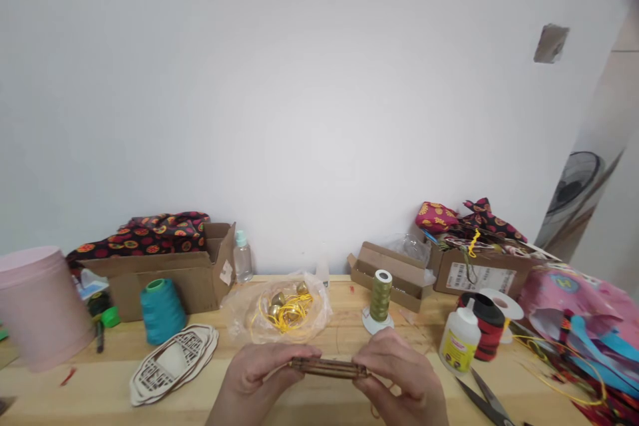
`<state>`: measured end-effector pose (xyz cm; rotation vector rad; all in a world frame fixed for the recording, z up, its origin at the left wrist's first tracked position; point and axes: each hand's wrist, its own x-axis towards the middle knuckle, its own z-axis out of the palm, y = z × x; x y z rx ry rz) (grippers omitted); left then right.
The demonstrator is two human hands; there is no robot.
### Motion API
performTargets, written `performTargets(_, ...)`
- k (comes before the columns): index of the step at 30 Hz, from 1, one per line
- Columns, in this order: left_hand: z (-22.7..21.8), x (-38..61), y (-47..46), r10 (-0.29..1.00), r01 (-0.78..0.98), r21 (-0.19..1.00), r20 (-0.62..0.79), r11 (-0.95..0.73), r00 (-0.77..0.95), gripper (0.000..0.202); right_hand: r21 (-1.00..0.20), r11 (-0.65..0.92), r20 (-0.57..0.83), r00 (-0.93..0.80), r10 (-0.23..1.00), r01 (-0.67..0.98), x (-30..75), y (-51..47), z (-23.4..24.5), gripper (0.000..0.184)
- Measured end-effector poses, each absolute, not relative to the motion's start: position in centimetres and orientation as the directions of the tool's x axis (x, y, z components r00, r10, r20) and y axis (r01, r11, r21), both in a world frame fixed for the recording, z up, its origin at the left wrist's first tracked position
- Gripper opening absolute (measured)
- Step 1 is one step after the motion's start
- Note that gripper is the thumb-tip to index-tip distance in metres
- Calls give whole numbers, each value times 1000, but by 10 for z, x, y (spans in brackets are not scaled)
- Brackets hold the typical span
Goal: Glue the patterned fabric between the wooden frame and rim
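My left hand [264, 383] and my right hand [404, 376] grip the two ends of a narrow brown laser-cut wooden piece [329, 367], held level just above the wooden workbench [319, 353]. Beyond my hands lies a clear plastic bag [289, 319] holding small gold bells and yellow cord. A stack of laser-cut wooden panels [172, 363] rests to the left of my left hand. Nearest my right hand stand an olive thread spool [381, 296] on a white holder and a white glue bottle [460, 339]. Black-handled scissors [482, 399] lie at the lower right.
A teal thread cone [162, 311], a pink round box [40, 306] and an open cardboard box [164, 279] stand at the left. Right of centre are a black-and-red ribbon spool [486, 326], cardboard boxes [479, 273], printed fabric [479, 219] and a pink bag [584, 319]. A white wall backs the bench.
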<state>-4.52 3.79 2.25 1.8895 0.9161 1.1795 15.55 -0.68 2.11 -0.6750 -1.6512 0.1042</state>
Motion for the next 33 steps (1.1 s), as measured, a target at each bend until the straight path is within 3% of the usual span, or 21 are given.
performTargets(12, 24, -43, 40, 837, 148, 848, 448, -509, 312, 16, -423, 825, 881, -42, 471, 375, 155, -7, 21, 17)
performTargets(27, 15, -45, 43, 864, 110, 904, 350, -412, 363, 11, -463, 810, 863, -26, 505, 361, 154, -7, 18, 11)
performTargets(30, 14, -43, 44, 864, 74, 944, 259, -320, 432, 16, -546, 765, 816, 8, 578, 341, 154, -6, 15, 7)
performTargets(33, 12, -40, 45, 871, 1, 987, 141, -161, 470, 24, -788, 574, 609, 139, 781, 223, 152, -3, 9, 11)
